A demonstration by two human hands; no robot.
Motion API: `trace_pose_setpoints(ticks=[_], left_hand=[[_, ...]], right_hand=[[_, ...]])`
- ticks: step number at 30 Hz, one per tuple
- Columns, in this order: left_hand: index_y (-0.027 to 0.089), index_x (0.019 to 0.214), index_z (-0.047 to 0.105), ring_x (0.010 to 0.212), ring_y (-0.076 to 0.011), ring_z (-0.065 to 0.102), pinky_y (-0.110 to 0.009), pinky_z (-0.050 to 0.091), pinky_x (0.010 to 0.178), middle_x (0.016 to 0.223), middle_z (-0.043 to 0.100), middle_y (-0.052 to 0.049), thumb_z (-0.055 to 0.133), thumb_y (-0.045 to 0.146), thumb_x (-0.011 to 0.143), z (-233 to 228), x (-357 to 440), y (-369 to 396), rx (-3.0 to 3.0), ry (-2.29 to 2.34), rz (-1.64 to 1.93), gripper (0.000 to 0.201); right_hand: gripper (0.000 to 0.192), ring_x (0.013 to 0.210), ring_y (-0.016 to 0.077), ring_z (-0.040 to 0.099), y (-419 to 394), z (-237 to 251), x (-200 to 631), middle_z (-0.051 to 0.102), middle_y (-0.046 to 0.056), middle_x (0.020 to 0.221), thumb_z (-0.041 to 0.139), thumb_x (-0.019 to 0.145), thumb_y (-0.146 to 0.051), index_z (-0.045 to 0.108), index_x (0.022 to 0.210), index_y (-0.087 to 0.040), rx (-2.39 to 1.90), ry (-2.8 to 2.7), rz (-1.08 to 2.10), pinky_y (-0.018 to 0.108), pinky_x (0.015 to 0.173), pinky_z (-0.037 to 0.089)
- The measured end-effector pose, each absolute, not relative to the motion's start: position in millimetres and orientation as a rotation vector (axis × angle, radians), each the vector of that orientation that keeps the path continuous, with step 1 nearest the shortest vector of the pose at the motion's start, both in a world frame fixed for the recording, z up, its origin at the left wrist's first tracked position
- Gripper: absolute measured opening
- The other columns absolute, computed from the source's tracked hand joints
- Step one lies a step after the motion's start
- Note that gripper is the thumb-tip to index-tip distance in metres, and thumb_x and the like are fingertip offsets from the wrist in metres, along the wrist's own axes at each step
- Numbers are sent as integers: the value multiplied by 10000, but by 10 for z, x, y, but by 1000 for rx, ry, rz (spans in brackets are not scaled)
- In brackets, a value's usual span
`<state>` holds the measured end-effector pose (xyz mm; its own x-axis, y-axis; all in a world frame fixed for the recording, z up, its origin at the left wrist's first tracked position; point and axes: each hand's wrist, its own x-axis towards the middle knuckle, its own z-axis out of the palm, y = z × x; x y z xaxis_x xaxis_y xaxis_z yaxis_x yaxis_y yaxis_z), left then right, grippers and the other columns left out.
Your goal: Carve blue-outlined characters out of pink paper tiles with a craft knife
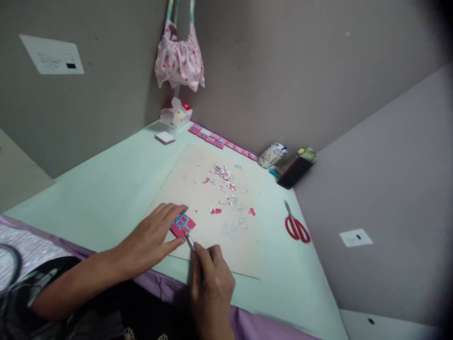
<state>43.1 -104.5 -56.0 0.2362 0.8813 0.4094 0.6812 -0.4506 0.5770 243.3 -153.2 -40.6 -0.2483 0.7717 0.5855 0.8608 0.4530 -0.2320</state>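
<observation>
At a pale green corner desk, a person cuts a small red-and-blue paper piece lying near the front edge of a beige cutting board. The left hand lies flat, fingers spread, pinning the piece against the board. The right hand is clenched pen-style around a slim craft knife, its tip touching the piece's lower edge. Doing this step well likely means keeping the left fingertips clear of the blade's path, using light strokes, and turning the paper rather than the wrist. Red and blue scraps litter the middle of the board. Red scissors lie on the desk to the right, well apart. A row of finished red pieces lines the back wall.
</observation>
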Motion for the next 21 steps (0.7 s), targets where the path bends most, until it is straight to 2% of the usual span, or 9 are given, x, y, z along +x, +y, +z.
trace_pose_setpoints(ticks=[13,21], left_hand=[[235,1483,490,1264,-307,588,-471,487,1112,1360,663,-100,556,412,1014,-541,438,-1039,2211,1471,1019,505],[234,1475,468,1252,-294,592,-468,494,1099,1354,654,-99,540,385,1026,-518,431,-1048,2204,1450,1009,479]], right_hand=[[281,568,154,595,-1528,-384,2407,594,22,769,455,1115,-213,731,1155,-182,-1358,-2039,-144,275,523,393],[258,631,140,653,-1512,-370,2449,644,42,849,469,1099,-168,706,1201,-159,-1302,-1885,41,225,563,492]])
